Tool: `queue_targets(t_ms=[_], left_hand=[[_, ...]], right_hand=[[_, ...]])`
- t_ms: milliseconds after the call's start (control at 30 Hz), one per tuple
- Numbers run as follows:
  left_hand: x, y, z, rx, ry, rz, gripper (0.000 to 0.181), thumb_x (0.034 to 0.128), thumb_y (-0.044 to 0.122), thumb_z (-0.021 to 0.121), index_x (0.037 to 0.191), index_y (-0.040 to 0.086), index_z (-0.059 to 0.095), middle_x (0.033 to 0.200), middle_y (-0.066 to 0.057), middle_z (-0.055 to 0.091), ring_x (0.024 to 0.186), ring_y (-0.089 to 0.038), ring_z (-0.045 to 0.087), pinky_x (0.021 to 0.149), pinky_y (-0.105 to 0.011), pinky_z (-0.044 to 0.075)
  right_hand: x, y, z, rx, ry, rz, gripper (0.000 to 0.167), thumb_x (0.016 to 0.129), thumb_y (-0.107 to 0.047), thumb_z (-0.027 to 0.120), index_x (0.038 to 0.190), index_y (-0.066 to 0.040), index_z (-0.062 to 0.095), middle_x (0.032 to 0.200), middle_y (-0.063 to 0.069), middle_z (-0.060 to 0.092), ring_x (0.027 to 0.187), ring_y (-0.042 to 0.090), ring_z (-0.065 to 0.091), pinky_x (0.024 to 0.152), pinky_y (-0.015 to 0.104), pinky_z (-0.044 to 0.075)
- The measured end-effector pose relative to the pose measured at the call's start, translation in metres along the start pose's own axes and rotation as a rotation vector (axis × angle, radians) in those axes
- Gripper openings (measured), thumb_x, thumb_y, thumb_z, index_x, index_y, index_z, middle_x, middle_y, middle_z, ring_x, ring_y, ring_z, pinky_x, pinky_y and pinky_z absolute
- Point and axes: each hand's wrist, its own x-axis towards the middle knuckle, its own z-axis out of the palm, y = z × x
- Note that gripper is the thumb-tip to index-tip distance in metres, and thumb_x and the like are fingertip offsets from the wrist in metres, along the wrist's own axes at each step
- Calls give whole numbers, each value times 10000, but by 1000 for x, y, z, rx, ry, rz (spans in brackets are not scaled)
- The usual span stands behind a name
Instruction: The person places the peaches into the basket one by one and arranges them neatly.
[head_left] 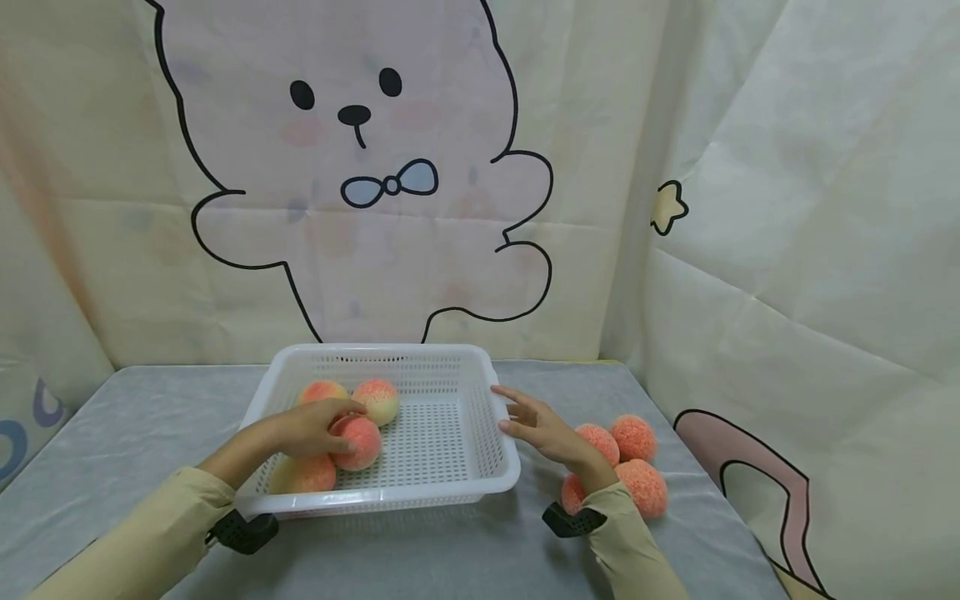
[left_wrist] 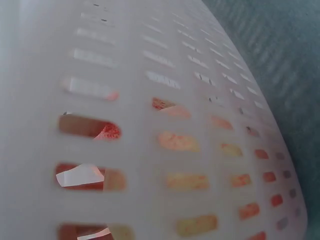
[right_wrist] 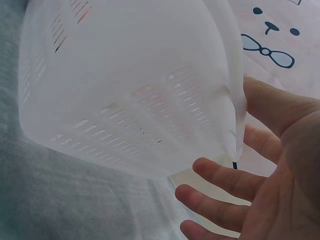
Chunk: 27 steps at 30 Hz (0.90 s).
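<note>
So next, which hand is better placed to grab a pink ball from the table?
Probably the right hand: it is nearer the pink balls and holds none, its fingers at the basket's rim. The left hand is farther off, reaching into the basket and gripping a peach.

The basket (head_left: 501, 450) seemed to be made of white plastic, smooth and slightly glossy. The peaches (head_left: 363, 442) in it had a matt, finely speckled skin. The red balls (head_left: 634, 438) were matt also, but rough and grainy. The table cover (head_left: 375, 558) looked like soft cloth, the backdrop (head_left: 577, 108) like creased fabric, the sleeves (head_left: 135, 537) like matt cloth.
</note>
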Motion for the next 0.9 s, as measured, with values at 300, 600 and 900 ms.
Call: queue_targets(t_ms=[300,600,900], left_hand=[[-3,-1,-2,-34,11,14,614,875,178,788,1410,9,537,1121,-116,615,986,-240,542,879,-459,528],[-4,-8,-1,-45,34,18,585,884,192,770,1398,27,544,1162,-137,625,987,-242,550,862,-449,527],[-8,-14,-4,-80,30,43,550,931,225,725,1411,39,531,1282,-230,624,1128,-346,613,956,-561,525]], right_hand=[[1,1,0,5,-3,-7,670,1049,-244,561,1621,-135,228,1518,242,489,1285,267,596,1073,489,491],[0,1,1,3,-1,-7,677,1047,-243,565,1621,-131,225,1528,245,477,1311,363,575,1076,527,485],[1,0,1,8,2,7,680,1046,-254,569,1622,-141,226,1534,233,475,1319,342,572,1088,531,476]])
